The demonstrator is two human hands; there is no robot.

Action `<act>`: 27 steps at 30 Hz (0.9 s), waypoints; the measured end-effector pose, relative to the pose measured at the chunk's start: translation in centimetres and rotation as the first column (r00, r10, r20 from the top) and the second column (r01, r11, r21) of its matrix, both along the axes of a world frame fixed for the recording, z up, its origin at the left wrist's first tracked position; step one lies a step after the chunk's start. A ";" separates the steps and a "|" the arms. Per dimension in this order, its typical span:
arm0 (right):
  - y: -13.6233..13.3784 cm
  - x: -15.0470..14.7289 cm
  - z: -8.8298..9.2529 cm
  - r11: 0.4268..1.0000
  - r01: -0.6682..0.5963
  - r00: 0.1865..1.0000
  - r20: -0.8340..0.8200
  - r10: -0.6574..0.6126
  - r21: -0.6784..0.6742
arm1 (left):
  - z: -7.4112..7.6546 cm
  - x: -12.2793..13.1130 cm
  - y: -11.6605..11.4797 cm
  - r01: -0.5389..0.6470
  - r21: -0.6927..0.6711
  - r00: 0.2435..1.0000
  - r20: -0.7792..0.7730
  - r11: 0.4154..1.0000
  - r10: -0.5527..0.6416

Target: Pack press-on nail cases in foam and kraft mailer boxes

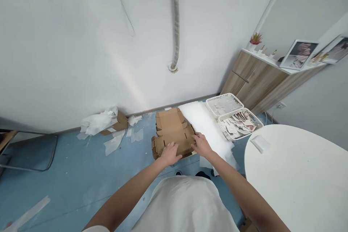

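A brown cardboard mailer box (174, 136) lies in front of me, partly folded, its lid panel laid out toward the wall. My left hand (170, 153) is at the box's near edge, fingers bent over the cardboard and thumb pointing right. My right hand (201, 145) grips the right side of the box, with fingertips over the edge and thumb on the inner side. Several more flattened cardboard pieces (153, 148) seem stacked beneath it at the left. White foam sheets (202, 123) lie directly to the right of the box.
Two white plastic baskets (208, 102) stand at the right, one holding several printed cards (240, 123). A round white table (299, 174) bears a small white packet (260, 143). Left are an open carton (119, 123) with white wrapping and a black-framed chair (51, 152). A wooden cabinet (252, 79) stands behind.
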State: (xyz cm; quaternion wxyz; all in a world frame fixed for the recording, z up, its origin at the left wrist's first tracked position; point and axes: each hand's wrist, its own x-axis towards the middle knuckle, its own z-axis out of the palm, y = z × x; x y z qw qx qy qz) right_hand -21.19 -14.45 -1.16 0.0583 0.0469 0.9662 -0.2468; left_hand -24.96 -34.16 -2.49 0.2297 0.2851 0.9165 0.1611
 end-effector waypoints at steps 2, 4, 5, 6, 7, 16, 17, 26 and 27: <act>-0.9 -0.9 -0.2 0.995 -0.007 1.000 0.023 0.005 0.098 | -0.7 -0.2 -0.8 -0.047 -0.035 0.998 0.043 0.998 0.048; -1.6 -1.7 -0.5 0.983 -0.018 0.998 0.063 0.007 0.181 | -1.2 -0.5 -1.5 -0.082 -0.030 0.994 0.070 0.996 0.084; -1.9 -1.9 -0.6 0.977 -0.026 0.997 0.081 0.009 0.214 | -1.4 -0.6 -1.7 -0.092 -0.015 0.993 0.078 0.996 0.093; -2.1 -2.2 -0.8 0.970 -0.037 0.995 0.094 0.015 0.239 | -1.6 -0.7 -1.8 -0.098 0.003 0.992 0.084 0.995 0.097; -2.2 -2.4 -1.0 0.966 -0.047 0.994 0.107 0.020 0.254 | -1.7 -0.8 -1.9 -0.102 0.022 0.991 0.088 0.995 0.100; -1.3 -3.8 -0.6 0.999 -0.005 0.996 0.084 0.002 0.036 | -0.5 -0.5 -0.9 -0.175 0.016 0.982 0.078 0.985 0.173; -1.1 -3.9 -0.4 0.999 0.030 0.998 0.057 -0.027 -0.045 | -0.5 -0.4 -0.8 -0.174 0.036 0.984 0.056 0.984 0.172; -0.3 -3.8 0.1 0.861 0.238 0.965 0.011 -0.261 -0.449 | -1.0 -0.9 -1.1 -0.113 0.248 0.993 -0.001 0.962 0.117; -0.1 -3.6 0.1 0.858 0.250 0.963 0.025 -0.267 -0.448 | -1.1 -1.1 -1.1 -0.111 0.267 0.994 0.011 0.957 0.112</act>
